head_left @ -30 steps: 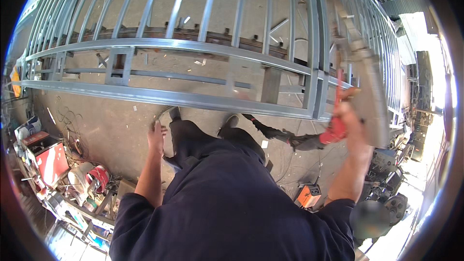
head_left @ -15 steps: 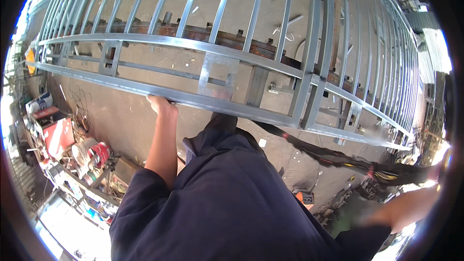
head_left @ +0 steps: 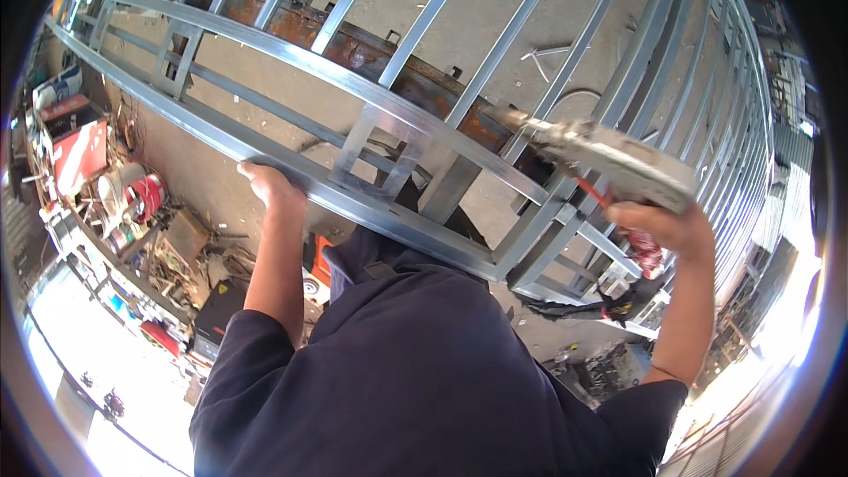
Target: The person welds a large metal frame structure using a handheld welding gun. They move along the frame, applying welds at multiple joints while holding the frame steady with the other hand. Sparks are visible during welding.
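A large shiny metal frame of square tubes with many parallel bars stretches across the view, its near bottom rail [head_left: 371,216] just beyond my body. My left hand [head_left: 272,185] grips the near edge of this rail on the left; some of its fingers are hidden. On the right, my right hand [head_left: 658,225] is closed around the handle of a grey welding gun [head_left: 618,159], raised over the frame. The gun is smeared by motion, its nozzle toward the left and a red part below its body. From its handle hangs a black-wrapped cable bundle [head_left: 574,307].
A rusty steel beam [head_left: 353,53] runs beneath the frame's bars. At left stand a red box [head_left: 78,155], a red-banded bucket [head_left: 146,197] and a cluttered bench. An orange tool [head_left: 320,261] lies on the floor near my left forearm. Scraps dot the concrete floor.
My right hand has come up from the far right edge and now shows the welding gun over the frame. The view has turned, so the frame slants down to the right. My left hand stays on the rail.
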The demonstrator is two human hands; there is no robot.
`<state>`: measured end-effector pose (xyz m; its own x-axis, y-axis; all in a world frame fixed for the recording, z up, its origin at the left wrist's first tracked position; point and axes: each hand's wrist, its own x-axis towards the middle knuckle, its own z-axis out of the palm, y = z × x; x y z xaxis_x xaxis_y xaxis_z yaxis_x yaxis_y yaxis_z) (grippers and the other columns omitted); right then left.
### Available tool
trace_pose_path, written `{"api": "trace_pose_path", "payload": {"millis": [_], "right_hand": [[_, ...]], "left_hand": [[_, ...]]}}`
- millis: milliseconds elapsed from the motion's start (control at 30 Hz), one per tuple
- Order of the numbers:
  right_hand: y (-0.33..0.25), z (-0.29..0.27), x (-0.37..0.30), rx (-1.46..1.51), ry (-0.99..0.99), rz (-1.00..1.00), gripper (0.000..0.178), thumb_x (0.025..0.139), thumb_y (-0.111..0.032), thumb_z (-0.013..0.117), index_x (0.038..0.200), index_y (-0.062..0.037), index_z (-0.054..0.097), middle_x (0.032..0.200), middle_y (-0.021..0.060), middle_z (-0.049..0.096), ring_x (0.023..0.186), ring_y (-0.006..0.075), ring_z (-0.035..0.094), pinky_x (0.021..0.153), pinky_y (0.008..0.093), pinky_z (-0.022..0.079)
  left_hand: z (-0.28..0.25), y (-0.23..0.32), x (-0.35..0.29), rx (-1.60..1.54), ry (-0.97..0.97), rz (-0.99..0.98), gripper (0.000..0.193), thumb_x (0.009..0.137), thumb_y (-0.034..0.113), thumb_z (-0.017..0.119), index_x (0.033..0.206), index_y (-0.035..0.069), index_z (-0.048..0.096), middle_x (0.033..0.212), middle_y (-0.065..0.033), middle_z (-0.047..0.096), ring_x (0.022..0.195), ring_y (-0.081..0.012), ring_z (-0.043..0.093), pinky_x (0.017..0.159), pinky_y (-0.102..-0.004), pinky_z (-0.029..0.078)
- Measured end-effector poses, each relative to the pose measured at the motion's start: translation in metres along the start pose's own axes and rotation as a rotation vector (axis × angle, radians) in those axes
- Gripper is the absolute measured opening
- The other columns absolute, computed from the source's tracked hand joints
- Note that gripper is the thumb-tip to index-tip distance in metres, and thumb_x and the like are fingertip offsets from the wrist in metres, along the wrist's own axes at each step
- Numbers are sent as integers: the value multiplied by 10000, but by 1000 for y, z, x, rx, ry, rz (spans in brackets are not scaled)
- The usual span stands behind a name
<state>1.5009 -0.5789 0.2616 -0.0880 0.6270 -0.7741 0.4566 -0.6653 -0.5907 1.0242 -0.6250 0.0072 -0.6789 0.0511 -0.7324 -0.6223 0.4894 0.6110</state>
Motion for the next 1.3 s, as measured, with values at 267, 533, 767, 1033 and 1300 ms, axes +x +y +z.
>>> {"api": "trace_pose_path", "payload": {"millis": [267,533,767,1033,1300], "right_hand": [[54,2,96,153,-325,97,559,810,-101,844,1313,16,631,909,68,692,757,148,654,654,315,564],[79,1,126,178,-409,29,382,780,-136,844,1093,0,673,862,68,669,712,167,665,596,331,578],[87,-1,132,206,-441,22,401,786,-111,839,1136,-3,675,895,66,671,737,163,666,592,330,584],[83,2,129,195,-467,-31,355,841,-69,779,1166,11,661,843,38,674,669,123,623,604,294,534],[82,1,130,173,-458,-12,351,828,-54,796,1145,12,660,844,46,679,681,135,635,613,302,548]], "left_hand": [[13,3,-9,58,112,75,710,1058,600,305,1405,38,567,1319,-127,653,1179,-305,642,1034,-465,519],[16,1,-4,70,140,140,716,1059,564,273,1408,18,577,1355,-142,649,1215,-301,636,1068,-456,496],[18,0,4,169,286,155,731,1054,563,284,1384,2,615,1346,-144,669,1190,-319,664,1040,-460,521],[19,0,11,237,319,194,724,1067,538,273,1382,-20,611,1345,-173,671,1188,-342,672,1027,-457,532],[22,1,12,338,396,242,723,1088,487,236,1284,-64,661,1258,-247,704,1119,-399,702,981,-465,567]]}}
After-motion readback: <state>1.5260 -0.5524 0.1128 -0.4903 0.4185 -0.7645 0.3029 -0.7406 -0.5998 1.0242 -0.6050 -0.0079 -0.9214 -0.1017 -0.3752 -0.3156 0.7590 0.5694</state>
